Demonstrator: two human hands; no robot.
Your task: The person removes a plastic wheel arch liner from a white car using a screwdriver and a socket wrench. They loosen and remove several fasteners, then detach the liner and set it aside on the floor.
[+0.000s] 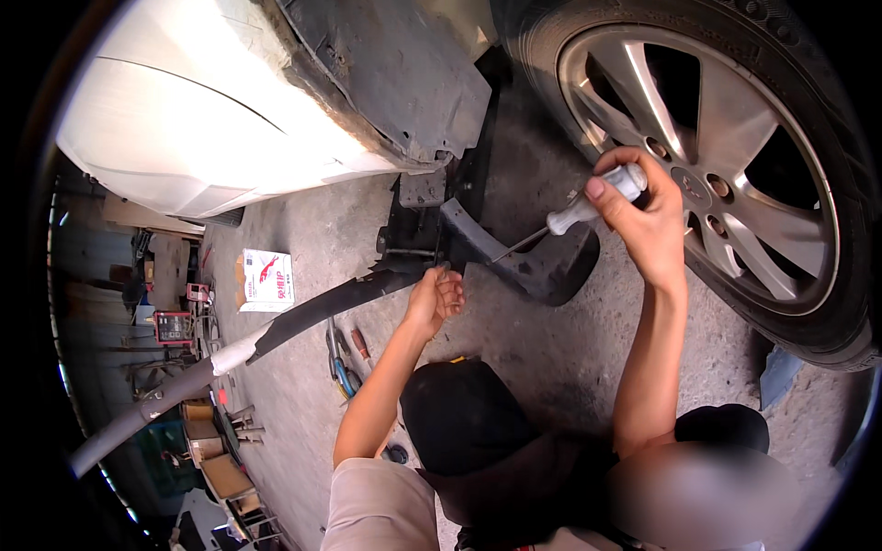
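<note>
A screwdriver with a pale, see-through handle point(576, 217) is gripped in my right hand point(648, 211), beside the wheel. Its thin metal shaft slants down and left, with the tip over a dark curved plastic piece point(524, 266) that resembles a mud flap. My left hand point(436, 298) is closed, fingers pinched at the inner end of a long dark trim strip point(331, 308). What those fingers hold, if anything, is too small to make out. Just above the left hand lie a dark bracket and a thin rod point(409, 251) under the car body.
A silver alloy wheel with a black tyre point(684, 184) stands at the right. White bodywork point(211, 119) hangs over the upper left. A white box point(266, 278) and several hand tools point(344, 363) lie on the concrete floor. Cluttered shelving point(170, 321) lines the far left.
</note>
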